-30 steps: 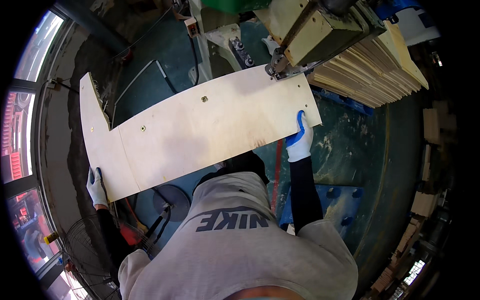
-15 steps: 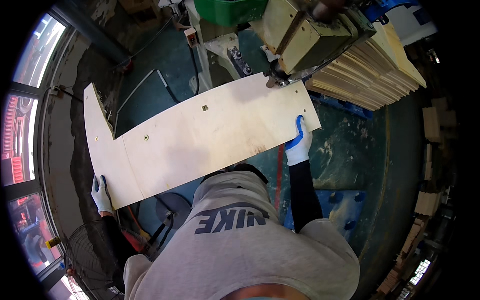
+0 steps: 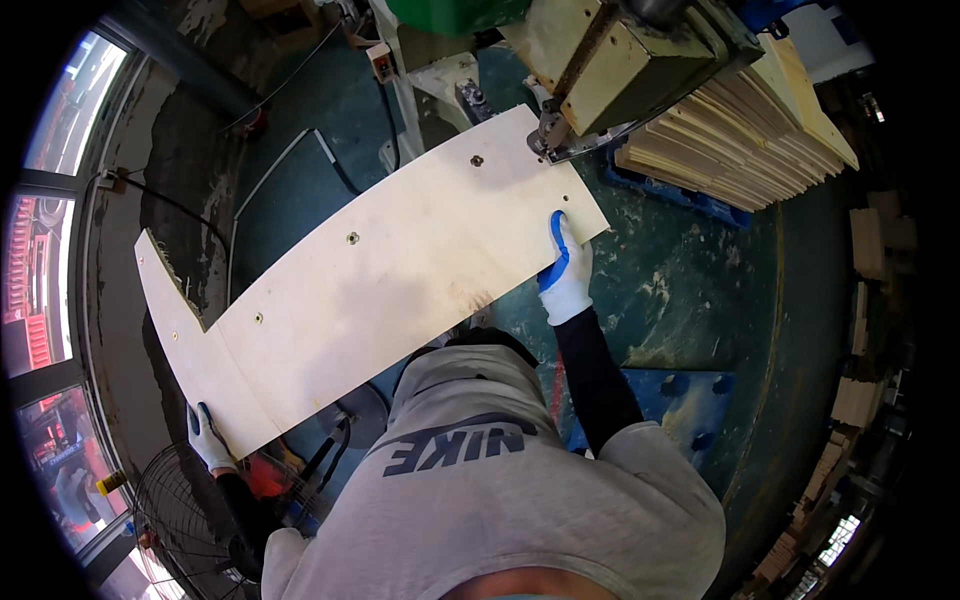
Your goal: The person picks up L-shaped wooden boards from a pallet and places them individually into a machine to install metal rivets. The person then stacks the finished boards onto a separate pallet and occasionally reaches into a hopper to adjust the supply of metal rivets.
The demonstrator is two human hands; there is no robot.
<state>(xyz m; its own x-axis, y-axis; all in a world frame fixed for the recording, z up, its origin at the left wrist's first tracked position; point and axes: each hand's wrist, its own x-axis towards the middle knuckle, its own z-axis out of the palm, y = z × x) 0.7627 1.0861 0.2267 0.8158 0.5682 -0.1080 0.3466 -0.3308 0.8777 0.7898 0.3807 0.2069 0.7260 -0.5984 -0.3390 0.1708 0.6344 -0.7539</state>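
Observation:
A large pale plywood panel [image 3: 330,290], with a notch cut near its left end, stretches across in front of me on a slant, its left end nearer. Several metal inserts are set in its face. My left hand [image 3: 209,440], in a white and dark glove, is closed on the near left corner. With a white and blue glove, my right hand [image 3: 567,270] grips the near edge by the right end, thumb lying on top and the other fingers hidden underneath. The panel's far right part lies beneath the head of a machine [image 3: 555,140].
A stack of cut wooden boards [image 3: 740,130] stands beyond the machine on a blue pallet [image 3: 690,200]. Another blue pallet [image 3: 690,390] lies on the floor at right. A wire fan [image 3: 185,530] stands near my left arm. The green bin [image 3: 455,15] is at the top.
Both hands have shifted the panel leftward and turned it, its left end toward me and its right end farther away. A metal insert now shows beside the machine head.

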